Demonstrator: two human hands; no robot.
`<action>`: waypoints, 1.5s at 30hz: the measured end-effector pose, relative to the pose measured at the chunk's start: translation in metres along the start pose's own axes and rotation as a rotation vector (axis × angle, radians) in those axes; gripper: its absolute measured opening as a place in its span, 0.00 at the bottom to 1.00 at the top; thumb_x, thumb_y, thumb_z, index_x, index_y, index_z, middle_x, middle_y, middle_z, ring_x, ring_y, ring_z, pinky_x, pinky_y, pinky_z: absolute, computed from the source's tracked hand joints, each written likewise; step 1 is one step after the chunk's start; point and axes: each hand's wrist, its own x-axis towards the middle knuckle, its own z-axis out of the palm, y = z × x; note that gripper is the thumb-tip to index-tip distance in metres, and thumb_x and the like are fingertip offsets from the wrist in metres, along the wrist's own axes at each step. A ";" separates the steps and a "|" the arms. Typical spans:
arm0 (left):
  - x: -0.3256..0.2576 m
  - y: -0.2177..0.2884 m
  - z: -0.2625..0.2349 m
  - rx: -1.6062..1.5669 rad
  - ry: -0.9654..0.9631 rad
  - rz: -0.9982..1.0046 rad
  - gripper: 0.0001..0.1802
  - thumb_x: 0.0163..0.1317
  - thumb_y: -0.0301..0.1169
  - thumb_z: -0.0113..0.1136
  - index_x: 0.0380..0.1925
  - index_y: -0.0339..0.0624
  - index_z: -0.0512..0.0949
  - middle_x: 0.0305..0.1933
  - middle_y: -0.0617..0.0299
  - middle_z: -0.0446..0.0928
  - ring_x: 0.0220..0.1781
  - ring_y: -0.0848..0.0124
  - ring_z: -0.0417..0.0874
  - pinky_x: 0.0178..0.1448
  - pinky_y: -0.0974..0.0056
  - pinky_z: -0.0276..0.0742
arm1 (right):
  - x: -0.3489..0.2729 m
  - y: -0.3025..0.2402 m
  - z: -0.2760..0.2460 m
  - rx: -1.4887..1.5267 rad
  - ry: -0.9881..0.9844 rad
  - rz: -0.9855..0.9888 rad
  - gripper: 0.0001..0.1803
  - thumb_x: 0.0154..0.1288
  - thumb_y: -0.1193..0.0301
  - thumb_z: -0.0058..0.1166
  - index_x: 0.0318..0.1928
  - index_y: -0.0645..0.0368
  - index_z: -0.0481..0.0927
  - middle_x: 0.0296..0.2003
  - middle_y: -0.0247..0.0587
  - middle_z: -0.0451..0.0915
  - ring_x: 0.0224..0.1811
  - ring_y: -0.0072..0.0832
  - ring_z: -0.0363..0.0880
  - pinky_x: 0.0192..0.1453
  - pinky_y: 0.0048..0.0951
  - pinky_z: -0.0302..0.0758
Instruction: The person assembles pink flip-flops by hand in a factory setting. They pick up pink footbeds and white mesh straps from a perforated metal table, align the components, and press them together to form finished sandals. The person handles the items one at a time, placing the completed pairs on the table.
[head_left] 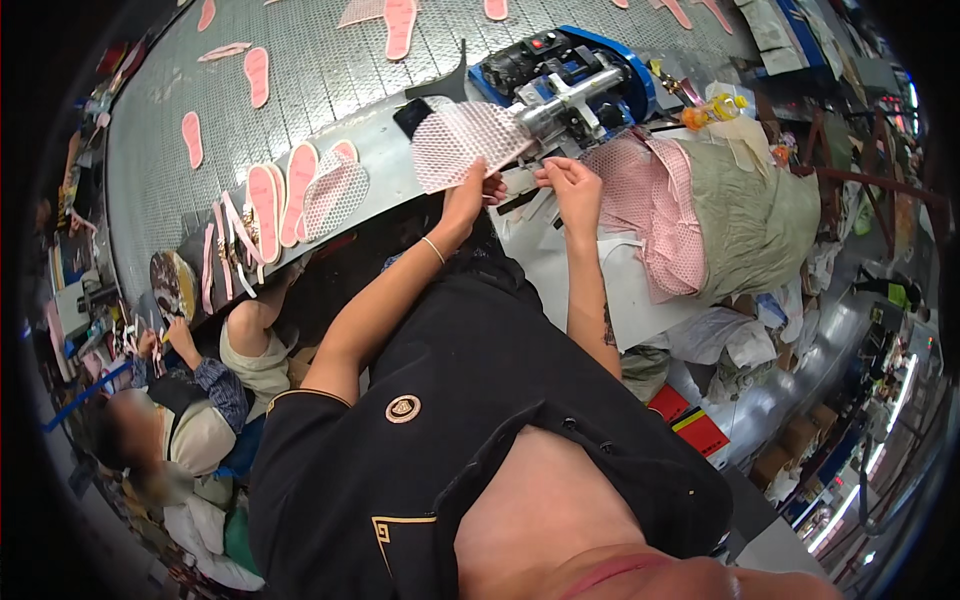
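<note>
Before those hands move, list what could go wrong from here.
1. The bare right hand is near the blue-and-silver metal machine; its fingers could get pinched if parts move.
2. The pale pink perforated mesh sheet in the left hand appears to reach the machine and might snag.
3. The black flat rectangular object at the sheet's edge could get dragged.

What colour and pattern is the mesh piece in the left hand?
The mesh piece is pale pink with a honeycomb-like pattern, clearest in the head view.
</note>
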 end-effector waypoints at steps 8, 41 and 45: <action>0.011 0.004 -0.027 -0.070 0.061 0.037 0.21 0.73 0.43 0.38 0.43 0.35 0.72 0.39 0.51 0.79 0.37 0.62 0.83 0.43 0.62 0.81 | -0.027 0.016 0.003 -0.003 -0.116 -0.056 0.09 0.65 0.71 0.55 0.39 0.65 0.81 0.31 0.37 0.83 0.30 0.22 0.81 0.38 0.26 0.78; 0.056 0.129 -0.205 0.749 0.079 0.398 0.35 0.57 0.30 0.57 0.66 0.41 0.59 0.38 0.58 0.80 0.33 0.62 0.84 0.39 0.58 0.78 | 0.055 -0.031 0.233 0.849 -0.174 0.247 0.22 0.75 0.65 0.39 0.64 0.62 0.64 0.59 0.45 0.72 0.61 0.36 0.71 0.67 0.40 0.66; 0.155 0.131 -0.278 0.880 0.325 0.445 0.31 0.54 0.35 0.58 0.60 0.39 0.66 0.47 0.51 0.76 0.48 0.56 0.79 0.51 0.54 0.74 | 0.093 -0.073 0.260 0.964 -0.224 0.263 0.24 0.76 0.65 0.35 0.68 0.60 0.59 0.64 0.47 0.66 0.66 0.40 0.65 0.70 0.47 0.61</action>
